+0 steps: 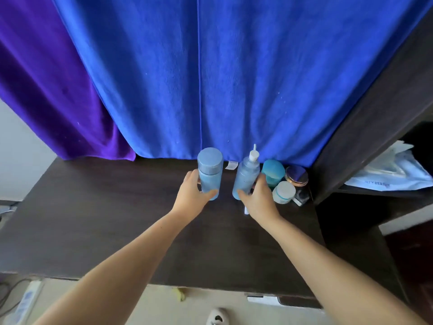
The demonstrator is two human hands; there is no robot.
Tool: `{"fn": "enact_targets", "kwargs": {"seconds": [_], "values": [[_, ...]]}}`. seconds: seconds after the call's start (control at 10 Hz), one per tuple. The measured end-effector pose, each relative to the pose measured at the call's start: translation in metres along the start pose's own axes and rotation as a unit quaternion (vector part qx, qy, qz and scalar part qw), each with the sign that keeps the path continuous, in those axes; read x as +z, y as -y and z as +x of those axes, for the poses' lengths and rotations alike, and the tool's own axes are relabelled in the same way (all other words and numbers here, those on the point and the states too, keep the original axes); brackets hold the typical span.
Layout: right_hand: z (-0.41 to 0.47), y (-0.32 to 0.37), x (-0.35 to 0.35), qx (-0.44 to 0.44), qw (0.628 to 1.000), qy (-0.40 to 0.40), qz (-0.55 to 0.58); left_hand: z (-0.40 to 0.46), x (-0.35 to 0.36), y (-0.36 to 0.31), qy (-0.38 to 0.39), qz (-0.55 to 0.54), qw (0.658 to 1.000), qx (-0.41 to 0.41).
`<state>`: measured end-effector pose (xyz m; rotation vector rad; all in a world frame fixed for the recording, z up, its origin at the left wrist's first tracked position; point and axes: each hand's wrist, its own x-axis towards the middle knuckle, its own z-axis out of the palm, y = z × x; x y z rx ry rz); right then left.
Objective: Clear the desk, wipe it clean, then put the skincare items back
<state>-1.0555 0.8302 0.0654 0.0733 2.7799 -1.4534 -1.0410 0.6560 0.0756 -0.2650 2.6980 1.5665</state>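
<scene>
On the dark wooden desk point(105, 219), my left hand point(192, 195) grips a pale blue bottle with a flat round cap point(210, 171). My right hand point(260, 199) holds a frosted blue pump bottle with a white nozzle point(247, 174). Both bottles stand upright near the desk's back edge. To the right of the pump bottle sit a teal jar point(273, 171), a small white-lidded jar point(284, 191) and a round compact with a purple top and gold rim point(297, 175). A small clear item point(301, 198) lies at the desk's right corner.
A blue towel point(210, 78) and a purple towel point(46, 90) hang behind the desk. A dark shelf unit point(375, 113) rises on the right, with white cloth point(393, 172) on its shelf. A power strip point(28, 301) lies on the floor at lower left.
</scene>
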Motion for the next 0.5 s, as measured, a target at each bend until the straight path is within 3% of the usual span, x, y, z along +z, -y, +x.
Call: {"fn": "enact_targets", "kwargs": {"seconds": [0.5], "values": [[0.028, -0.020, 0.036, 0.024, 0.999, -0.021, -0.008, 0.038, 0.011, 0.021, 0.085, 0.025, 0.996, -0.002]]}}
